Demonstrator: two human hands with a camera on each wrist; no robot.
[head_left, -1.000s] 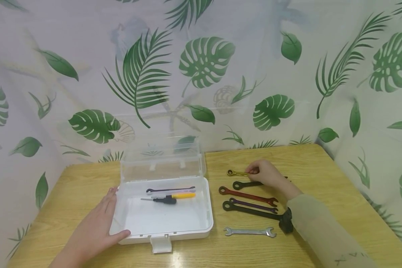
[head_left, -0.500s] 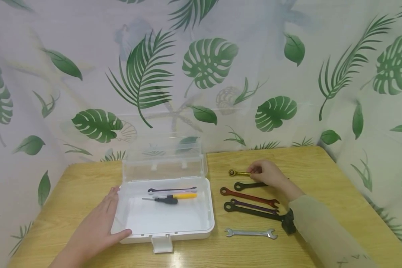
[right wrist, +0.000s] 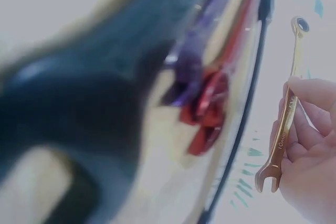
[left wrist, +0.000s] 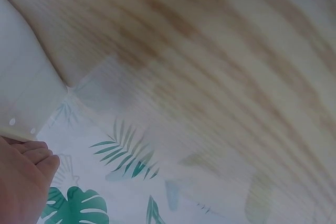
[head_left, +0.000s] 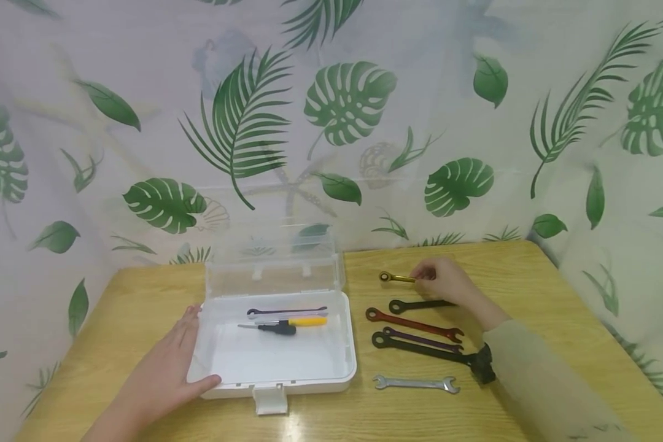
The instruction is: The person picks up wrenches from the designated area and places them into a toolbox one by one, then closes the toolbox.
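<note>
My left hand rests against the left side of the white toolbox, fingers extended along the wall and thumb at the front corner. Its fingers also touch the box in the left wrist view. My right hand pinches a gold combination wrench by the shank, above the table's back right. The right wrist view shows this wrench between thumb and fingers, ring end up, open end down. Inside the box lie a dark slim wrench, a yellow-handled screwdriver and a black-handled screwdriver.
Right of the box lie a black wrench, a red wrench, a purple wrench, a larger black wrench and a silver open-end wrench. The clear lid stands raised behind. A leaf-patterned cloth backs the table.
My right hand has lifted the gold wrench slightly off the table. My left hand stays at the box. The head view has shifted a little.
</note>
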